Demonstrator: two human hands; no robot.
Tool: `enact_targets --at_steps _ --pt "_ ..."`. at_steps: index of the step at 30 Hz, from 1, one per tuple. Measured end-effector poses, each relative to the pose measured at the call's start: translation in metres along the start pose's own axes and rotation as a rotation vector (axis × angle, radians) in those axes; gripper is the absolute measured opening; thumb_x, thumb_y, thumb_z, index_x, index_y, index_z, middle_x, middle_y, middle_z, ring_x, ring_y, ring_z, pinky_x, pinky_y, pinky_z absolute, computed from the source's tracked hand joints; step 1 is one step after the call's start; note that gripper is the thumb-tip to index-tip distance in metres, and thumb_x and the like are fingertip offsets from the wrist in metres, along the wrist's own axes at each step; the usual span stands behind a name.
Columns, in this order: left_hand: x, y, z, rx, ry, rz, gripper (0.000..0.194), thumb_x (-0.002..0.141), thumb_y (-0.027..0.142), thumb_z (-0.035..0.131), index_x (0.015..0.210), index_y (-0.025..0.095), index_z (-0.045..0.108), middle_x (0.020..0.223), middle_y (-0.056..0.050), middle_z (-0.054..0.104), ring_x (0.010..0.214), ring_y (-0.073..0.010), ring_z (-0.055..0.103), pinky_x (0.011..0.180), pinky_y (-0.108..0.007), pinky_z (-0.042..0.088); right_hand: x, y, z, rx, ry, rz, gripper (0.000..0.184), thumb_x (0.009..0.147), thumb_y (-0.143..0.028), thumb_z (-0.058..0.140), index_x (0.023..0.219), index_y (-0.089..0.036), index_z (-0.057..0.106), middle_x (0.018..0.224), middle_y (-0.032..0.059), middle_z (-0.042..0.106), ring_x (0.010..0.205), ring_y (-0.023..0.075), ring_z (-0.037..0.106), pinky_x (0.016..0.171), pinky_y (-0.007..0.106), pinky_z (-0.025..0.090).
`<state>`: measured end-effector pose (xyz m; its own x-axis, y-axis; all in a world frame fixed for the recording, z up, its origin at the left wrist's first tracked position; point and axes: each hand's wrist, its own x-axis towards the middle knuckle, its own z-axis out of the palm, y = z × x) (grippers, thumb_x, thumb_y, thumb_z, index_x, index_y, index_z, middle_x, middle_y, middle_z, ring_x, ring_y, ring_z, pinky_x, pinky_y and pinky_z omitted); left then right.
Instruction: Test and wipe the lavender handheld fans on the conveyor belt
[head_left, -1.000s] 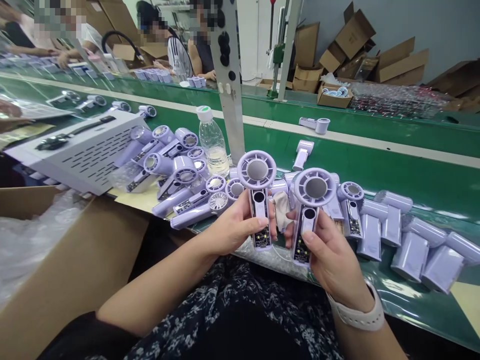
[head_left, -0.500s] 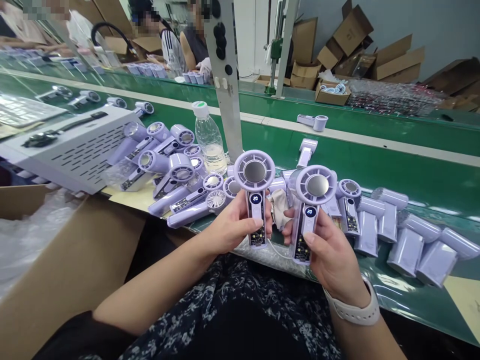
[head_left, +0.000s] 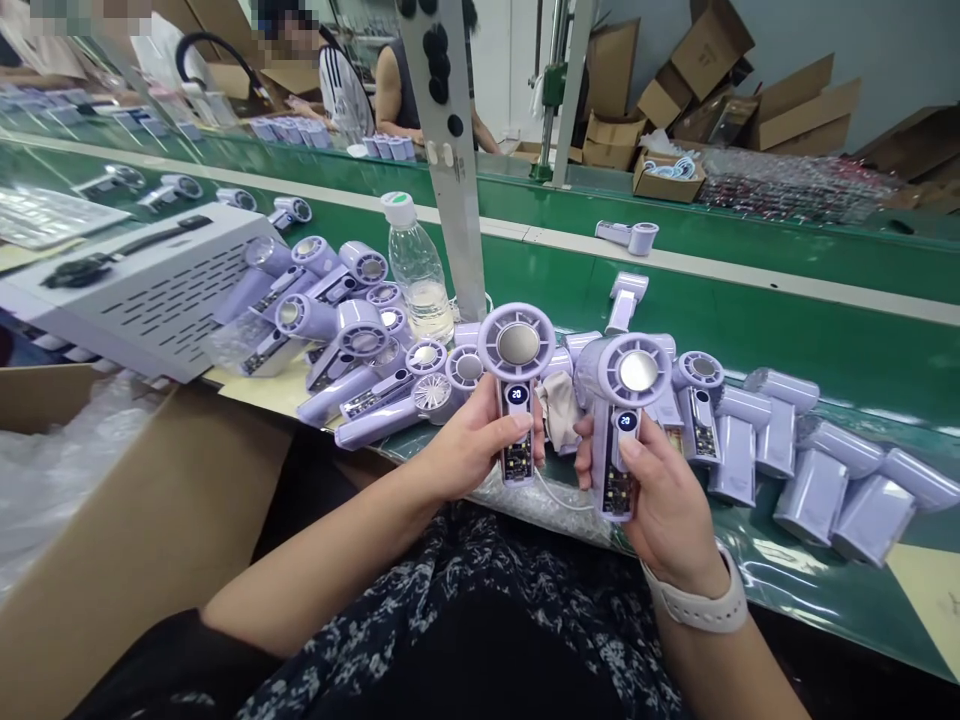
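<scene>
My left hand [head_left: 476, 440] is wrapped round the handle of a lilac handheld fan [head_left: 517, 345], its thumb on the front just under a lit display reading 20. A second lilac handheld fan [head_left: 636, 372] is gripped in my right hand [head_left: 667, 490], thumb on its front near a display that also reads 20. Both fans stand upright side by side, with bare circuit boards showing low on their handles. Behind and between them lies a crumpled beige cloth [head_left: 559, 410]. A white band circles my right wrist.
Lilac fans lie heaped [head_left: 360, 340] at left beside a water bottle [head_left: 420, 270] and a vented metal box [head_left: 165, 290]. More fans [head_left: 814, 490] stand at right. A metal post [head_left: 454, 170] rises behind. A cardboard box [head_left: 150, 500] sits at lower left. Co-workers sit across the green bench.
My right thumb has moved up toward the display on its fan, and my left thumb sits slightly higher too. Both fans stay in my hands, shifted slightly right.
</scene>
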<state>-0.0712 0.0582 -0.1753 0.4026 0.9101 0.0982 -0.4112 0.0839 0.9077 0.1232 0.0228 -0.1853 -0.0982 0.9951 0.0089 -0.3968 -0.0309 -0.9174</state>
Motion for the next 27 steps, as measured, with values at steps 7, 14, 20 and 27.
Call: enact_targets --at_steps 7,14,20,27 --pt "-0.002 0.002 0.000 -0.010 0.010 -0.022 0.039 0.084 0.040 0.076 0.103 0.021 0.047 0.092 0.001 0.058 0.070 -0.0135 0.062 0.063 -0.029 0.054 0.001 -0.002 0.003 0.056 -0.046 -0.003 0.031 0.089 -0.039 0.069 0.113 -0.020 0.068 0.106 0.0085 0.069 0.078 0.0185 0.064 0.066 0.031 0.057" --pt "-0.004 -0.003 -0.004 0.005 -0.071 0.016 0.030 0.087 0.035 0.073 0.102 0.019 0.051 0.089 -0.001 0.061 0.074 -0.0156 0.064 0.068 -0.031 0.055 0.000 -0.003 0.001 0.046 -0.119 -0.039 0.026 0.092 -0.033 0.068 0.116 -0.023 0.070 0.102 0.0069 0.070 0.081 0.0190 0.065 0.066 0.030 0.056" --pt "-0.007 0.001 -0.001 0.177 0.063 -0.078 0.047 0.084 0.041 0.077 0.112 0.020 0.045 0.108 -0.008 0.065 0.078 -0.0208 0.071 0.071 -0.037 0.058 0.001 0.003 0.002 0.110 -0.018 0.005 0.023 0.090 -0.034 0.070 0.110 -0.023 0.070 0.099 0.0057 0.071 0.072 0.0168 0.065 0.058 0.027 0.054" --pt "-0.013 0.000 -0.002 0.174 0.090 -0.102 0.048 0.093 0.065 0.050 0.116 0.023 0.042 0.098 -0.006 0.069 0.060 -0.0198 0.067 0.054 -0.034 0.056 -0.005 0.005 0.008 0.301 -0.156 0.145 0.049 0.097 -0.062 0.055 0.100 -0.020 0.079 0.095 0.0089 0.075 0.072 0.0198 0.068 0.069 0.034 0.062"
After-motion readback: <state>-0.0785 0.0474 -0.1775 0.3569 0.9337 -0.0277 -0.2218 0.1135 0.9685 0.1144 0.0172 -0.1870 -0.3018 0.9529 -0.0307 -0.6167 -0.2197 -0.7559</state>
